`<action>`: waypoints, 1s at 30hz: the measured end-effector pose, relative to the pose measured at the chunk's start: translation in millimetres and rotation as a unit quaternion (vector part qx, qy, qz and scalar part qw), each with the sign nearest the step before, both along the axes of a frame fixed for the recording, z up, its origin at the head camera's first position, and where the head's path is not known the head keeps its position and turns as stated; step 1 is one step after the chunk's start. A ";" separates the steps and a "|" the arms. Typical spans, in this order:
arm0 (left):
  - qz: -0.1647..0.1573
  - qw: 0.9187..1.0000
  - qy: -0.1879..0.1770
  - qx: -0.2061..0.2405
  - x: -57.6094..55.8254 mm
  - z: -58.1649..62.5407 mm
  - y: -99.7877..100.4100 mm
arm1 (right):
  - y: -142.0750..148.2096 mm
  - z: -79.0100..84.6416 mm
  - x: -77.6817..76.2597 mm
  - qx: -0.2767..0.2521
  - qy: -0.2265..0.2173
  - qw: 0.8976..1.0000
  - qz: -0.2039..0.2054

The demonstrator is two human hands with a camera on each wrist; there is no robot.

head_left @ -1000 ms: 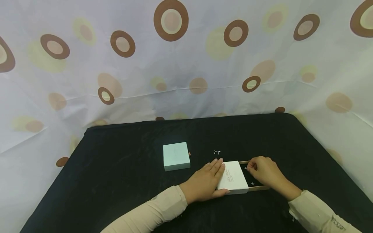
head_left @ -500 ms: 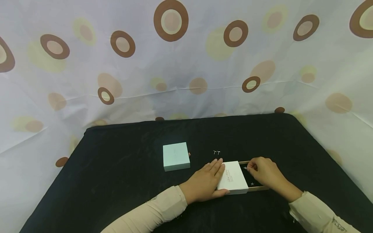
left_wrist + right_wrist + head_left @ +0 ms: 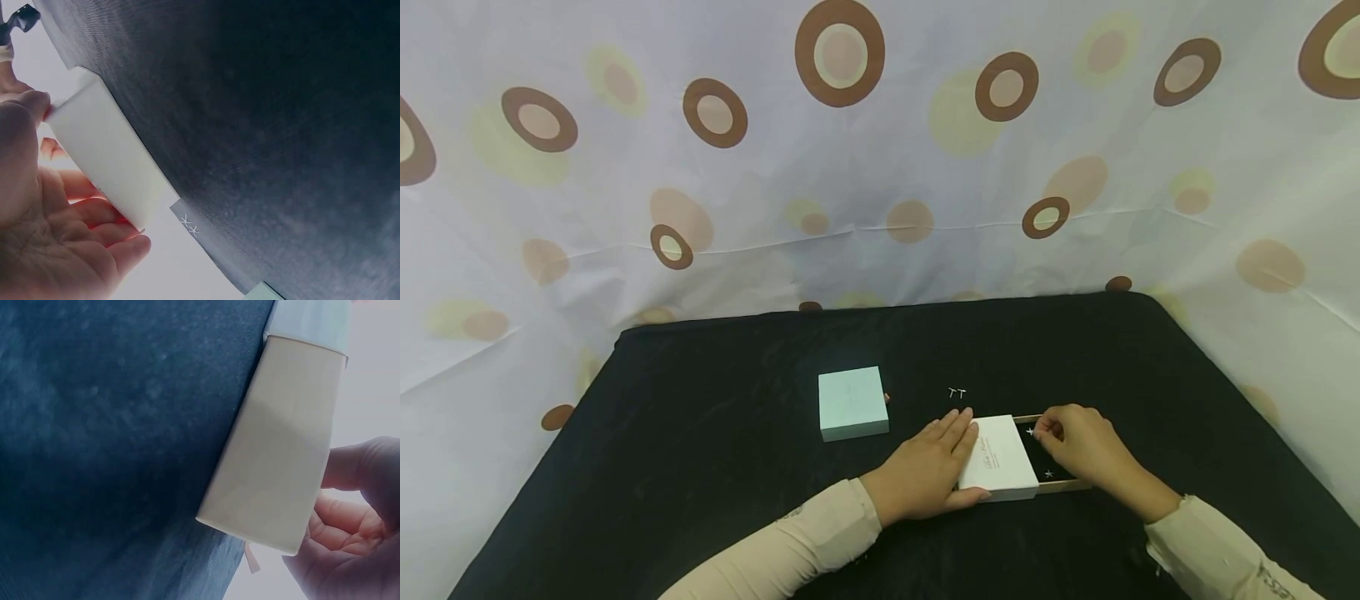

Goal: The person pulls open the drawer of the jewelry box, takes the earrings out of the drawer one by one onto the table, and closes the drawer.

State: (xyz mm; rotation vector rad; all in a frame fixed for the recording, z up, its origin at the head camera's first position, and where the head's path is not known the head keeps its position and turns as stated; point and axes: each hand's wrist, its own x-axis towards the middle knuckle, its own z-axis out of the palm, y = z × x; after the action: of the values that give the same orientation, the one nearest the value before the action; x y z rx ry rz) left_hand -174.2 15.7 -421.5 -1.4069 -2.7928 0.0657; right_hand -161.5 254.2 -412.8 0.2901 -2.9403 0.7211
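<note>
Pinching small silvery star-shaped metal-look ornament (image 3: 1031, 432) with right hand (image 3: 1078, 440) at far edge of black-lined tan cardboard tray (image 3: 1064, 485), toward right edge of black-clothed bench (image 3: 715, 467); bracing white rectangular cardboard sleeve (image 3: 1006, 462) with straight-fingered left hand (image 3: 921, 475). Likely light, stiff, slippery, easily bent; grip by outer points.

Person's left hand (image 3: 925, 475) rests fingers out on a white box cover (image 3: 1000, 458), and the drawer (image 3: 1063, 485) sticks out on the right. Right hand (image 3: 1086, 442) has its fingertips right by one tiny star (image 3: 1031, 432); can't tell if it's pinched. Second star (image 3: 1048, 474) sits nearer the person. Mint box (image 3: 853, 405) is over left, and two little silvery bits (image 3: 957, 392) lie just beyond the cover.
</note>
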 end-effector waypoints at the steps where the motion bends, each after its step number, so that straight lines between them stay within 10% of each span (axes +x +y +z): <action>1: -0.001 1.000 0.000 0.000 0.2 0.1 0.1 | 0.1 0.3 0.3 0.000 0.001 1.000 -0.001; 30: -0.002 1.000 -0.001 0.000 1.3 1.8 0.5 | 32.3 29.6 8.5 -0.031 0.010 0.999 -0.007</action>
State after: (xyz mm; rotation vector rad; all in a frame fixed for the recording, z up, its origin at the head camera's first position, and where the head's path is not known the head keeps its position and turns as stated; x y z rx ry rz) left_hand -172.9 16.2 -419.6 -1.4128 -2.7921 0.0639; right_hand -153.0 286.6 -383.2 0.2687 -2.8918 0.8004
